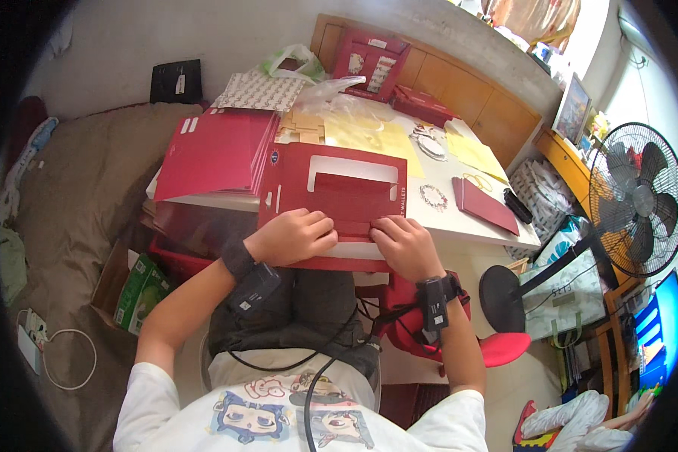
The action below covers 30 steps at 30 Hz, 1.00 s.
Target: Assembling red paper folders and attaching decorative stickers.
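Observation:
A dark red cardboard packaging piece [290, 184] with a rectangular cutout window lies over the front edge of the white table, above my lap. My left hand [297, 235] is closed on its near part, fingers curled inward. To the right, my right hand [405, 245] pinches the same piece near its lower right side. A pale strip shows along the near edge of the cardboard between my hands. What lies under my fingertips is hidden. Just left of the piece rests a stack of flat red cardboard sheets [218, 151].
On the white table [452, 218] are yellow sheets [373, 143], dark red wallets [486, 205], a beaded ring [432, 196] and a clear plastic bag [331, 98]. A standing fan [640, 200] and red chair [497, 350] are right; a brown-covered bed [90, 196] is left. Another person sits lower right.

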Available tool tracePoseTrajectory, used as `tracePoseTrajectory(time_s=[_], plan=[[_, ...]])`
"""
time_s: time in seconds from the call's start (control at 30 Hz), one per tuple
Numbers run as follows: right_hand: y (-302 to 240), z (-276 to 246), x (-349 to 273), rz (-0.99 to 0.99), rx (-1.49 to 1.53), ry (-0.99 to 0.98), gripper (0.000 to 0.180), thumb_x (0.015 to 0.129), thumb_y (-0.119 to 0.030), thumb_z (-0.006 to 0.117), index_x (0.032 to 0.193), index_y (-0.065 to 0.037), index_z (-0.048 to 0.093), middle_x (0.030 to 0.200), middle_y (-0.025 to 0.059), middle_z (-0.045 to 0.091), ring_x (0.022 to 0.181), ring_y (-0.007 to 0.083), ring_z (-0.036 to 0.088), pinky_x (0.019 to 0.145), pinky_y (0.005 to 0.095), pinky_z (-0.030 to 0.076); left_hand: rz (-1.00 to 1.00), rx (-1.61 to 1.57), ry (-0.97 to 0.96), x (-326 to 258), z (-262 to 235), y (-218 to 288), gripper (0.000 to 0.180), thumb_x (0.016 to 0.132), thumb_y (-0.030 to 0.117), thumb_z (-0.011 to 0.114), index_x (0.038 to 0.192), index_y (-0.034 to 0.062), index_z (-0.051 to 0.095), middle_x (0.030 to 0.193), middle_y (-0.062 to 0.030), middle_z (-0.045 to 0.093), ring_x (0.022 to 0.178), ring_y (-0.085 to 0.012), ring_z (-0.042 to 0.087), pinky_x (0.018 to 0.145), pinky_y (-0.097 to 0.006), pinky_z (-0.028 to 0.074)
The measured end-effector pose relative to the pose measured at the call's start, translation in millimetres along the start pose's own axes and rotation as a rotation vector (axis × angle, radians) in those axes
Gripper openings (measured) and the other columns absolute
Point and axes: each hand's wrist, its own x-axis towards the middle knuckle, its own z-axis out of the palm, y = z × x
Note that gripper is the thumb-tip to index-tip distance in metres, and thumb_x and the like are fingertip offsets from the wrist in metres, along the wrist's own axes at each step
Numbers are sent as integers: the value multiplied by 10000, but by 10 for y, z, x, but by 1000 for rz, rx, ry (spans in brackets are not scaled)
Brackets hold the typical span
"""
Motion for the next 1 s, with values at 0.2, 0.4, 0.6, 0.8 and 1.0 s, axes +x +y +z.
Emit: tracePoseTrajectory(time_s=[0.2, 0.4, 0.6, 0.8, 1.0], plan=[[-37, 65, 13, -49, -102, 0, 119, 691, -123, 568, 799, -75, 585, 808, 4, 514, 760, 153, 536, 633, 272, 467, -28, 73, -107, -38, 4, -2, 163, 696, 118, 574, 838, 37, 567, 871, -64, 544, 792, -181, 563, 664, -283, 484], [-68, 73, -3, -69, -171, 145, 55, 693, -104, 602, 718, -78, 560, 743, -3, 481, 687, 129, 510, 582, 249, 451, -29, 126, 57, -37, -17, 36, 126, 705, 91, 603, 813, 41, 564, 767, -23, 506, 709, -147, 541, 631, -264, 478], [-125, -59, 44, -111, -274, 273, 92, 658, -91, 624, 713, -79, 552, 715, -1, 474, 696, 134, 520, 586, 262, 459, 1, 218, 192, 9, -116, 33, 100, 682, 108, 594, 702, 92, 498, 711, 6, 458, 683, -115, 502, 610, -242, 457], [-119, -179, 75, -86, -262, 289, 115, 621, -97, 615, 714, -81, 550, 746, 16, 500, 728, 149, 538, 626, 274, 470, 9, 186, 203, 72, -258, -2, 91, 703, 61, 644, 766, 36, 585, 708, -5, 493, 674, -136, 540, 586, -261, 479], [-16, -48, 108, -69, -227, 243, 91, 646, -120, 599, 687, -106, 519, 747, -9, 497, 733, 134, 539, 632, 269, 452, -67, 160, 190, 83, -67, -87, 117, 708, 83, 632, 806, 37, 587, 731, -11, 500, 698, -141, 535, 604, -264, 464]])
